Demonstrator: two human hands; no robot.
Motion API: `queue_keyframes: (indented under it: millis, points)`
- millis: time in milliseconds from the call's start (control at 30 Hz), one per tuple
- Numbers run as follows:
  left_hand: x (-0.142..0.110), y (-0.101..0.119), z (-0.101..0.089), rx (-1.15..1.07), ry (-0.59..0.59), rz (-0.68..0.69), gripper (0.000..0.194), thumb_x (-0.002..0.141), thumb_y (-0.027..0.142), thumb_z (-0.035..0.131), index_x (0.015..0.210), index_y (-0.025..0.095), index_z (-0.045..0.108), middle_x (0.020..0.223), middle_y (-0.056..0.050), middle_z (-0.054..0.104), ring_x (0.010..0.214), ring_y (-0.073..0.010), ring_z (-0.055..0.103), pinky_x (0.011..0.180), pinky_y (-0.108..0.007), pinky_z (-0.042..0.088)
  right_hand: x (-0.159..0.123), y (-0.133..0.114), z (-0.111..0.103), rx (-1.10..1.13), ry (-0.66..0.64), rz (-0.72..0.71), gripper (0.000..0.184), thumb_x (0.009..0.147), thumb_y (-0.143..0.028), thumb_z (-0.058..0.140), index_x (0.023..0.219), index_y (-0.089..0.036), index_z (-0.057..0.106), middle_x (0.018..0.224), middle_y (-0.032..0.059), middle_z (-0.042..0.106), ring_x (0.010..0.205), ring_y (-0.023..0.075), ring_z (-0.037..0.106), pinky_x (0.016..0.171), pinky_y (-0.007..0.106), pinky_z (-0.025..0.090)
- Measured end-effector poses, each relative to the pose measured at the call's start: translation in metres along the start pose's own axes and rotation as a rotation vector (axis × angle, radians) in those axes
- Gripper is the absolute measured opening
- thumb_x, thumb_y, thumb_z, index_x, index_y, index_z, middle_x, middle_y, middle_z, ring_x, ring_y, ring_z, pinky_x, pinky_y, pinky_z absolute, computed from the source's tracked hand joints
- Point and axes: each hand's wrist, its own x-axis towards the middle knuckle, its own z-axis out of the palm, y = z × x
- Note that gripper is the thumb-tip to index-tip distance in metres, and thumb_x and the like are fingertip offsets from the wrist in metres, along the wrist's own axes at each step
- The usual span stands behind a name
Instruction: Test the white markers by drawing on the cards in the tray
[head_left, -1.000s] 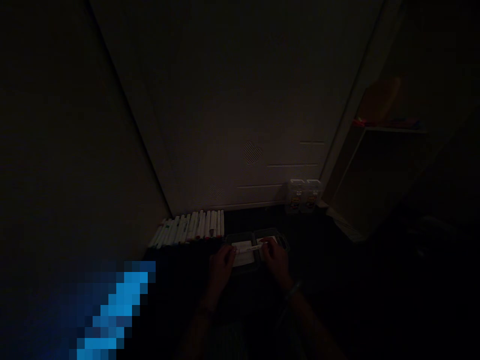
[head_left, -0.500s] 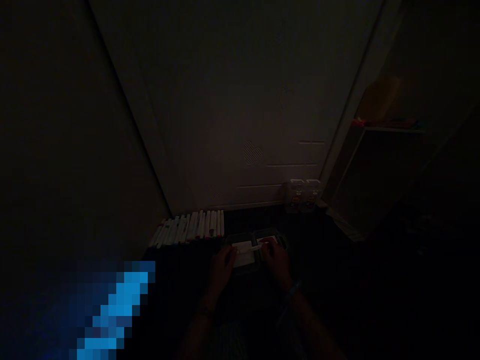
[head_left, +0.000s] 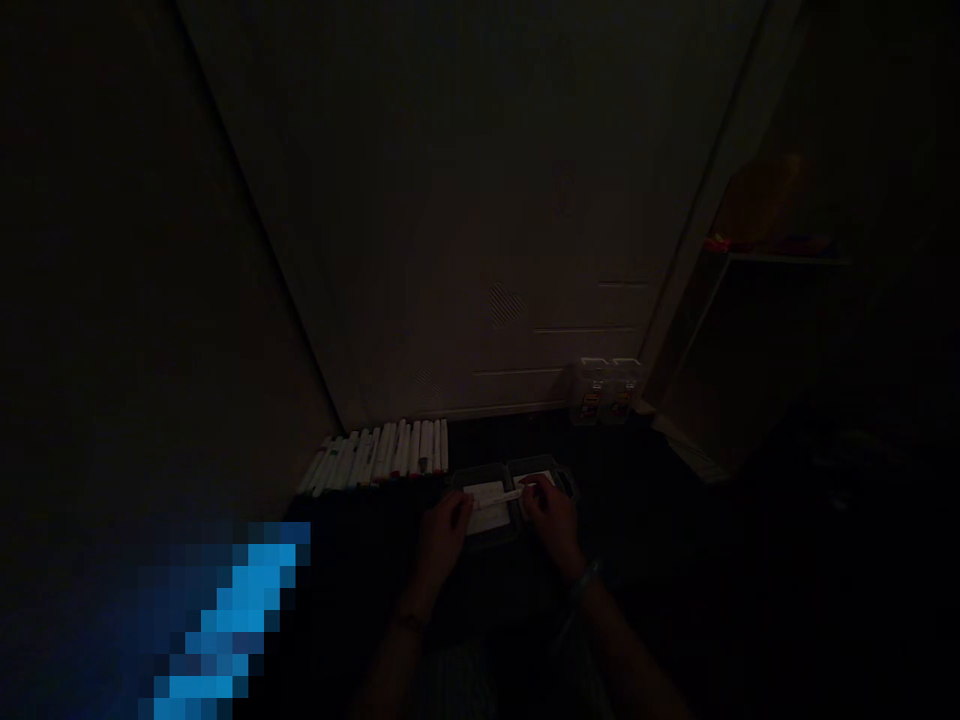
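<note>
In the dim light a slim white marker point(head_left: 501, 497) lies level between my two hands, above an open clear plastic case point(head_left: 491, 541). My left hand point(head_left: 447, 525) has its fingers pinched at the marker's left end. At the other end, my right hand point(head_left: 553, 512) is closed around it, hiding that tip. Below the marker, white paper or card point(head_left: 487, 517) shows inside the case. Further left, several white markers point(head_left: 390, 455) lie side by side in a row.
Two clear plastic cases point(head_left: 591, 392) with handles stand upright against the pale panel point(head_left: 420, 300) at the back. To the right is a shelf unit point(head_left: 787, 260) with an orange thing point(head_left: 761, 205) on top. A pixelated blue bright patch point(head_left: 240, 610) covers the lower left.
The picture has grown slightly darker. Both hands and the marker stay in nearly the same place.
</note>
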Motion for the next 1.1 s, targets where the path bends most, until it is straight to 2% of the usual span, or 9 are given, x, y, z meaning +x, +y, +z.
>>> queue_keyframes:
  millis: [633,900,1100]
  points:
    - [0.001,0.005,-0.006,0.021,0.024,-0.007,0.031,0.084,0.040,0.038,0.088,0.020,0.062,0.085,-0.002,0.067,0.078,-0.0163,0.061,0.072,-0.027,0.044,-0.002,-0.002,0.001,-0.007,-0.014,-0.099,0.024,0.089,-0.034,0.040,0.098,-0.023,0.059,0.087,0.0004,0.064,0.072,0.0117,0.057,0.060,0.019,0.038]
    - [0.001,0.000,-0.004,0.155,0.112,0.008,0.028,0.084,0.039,0.040,0.091,0.021,0.061,0.094,-0.003,0.066,0.091,-0.0197,0.057,0.081,-0.035,0.036,-0.001,0.003,0.004,0.029,0.000,-0.116,0.025,0.090,-0.035,0.039,0.099,-0.023,0.058,0.088,0.0009,0.064,0.075,0.0127,0.057,0.061,0.020,0.039]
    - [-0.001,0.011,-0.009,0.180,0.074,0.005,0.025,0.082,0.041,0.046,0.090,0.025,0.062,0.094,-0.001,0.066,0.091,-0.0200,0.054,0.080,-0.036,0.032,0.000,0.006,0.006,0.076,0.025,-0.141,0.024,0.090,-0.034,0.039,0.099,-0.022,0.058,0.092,0.0028,0.063,0.081,0.0139,0.057,0.068,0.022,0.041]
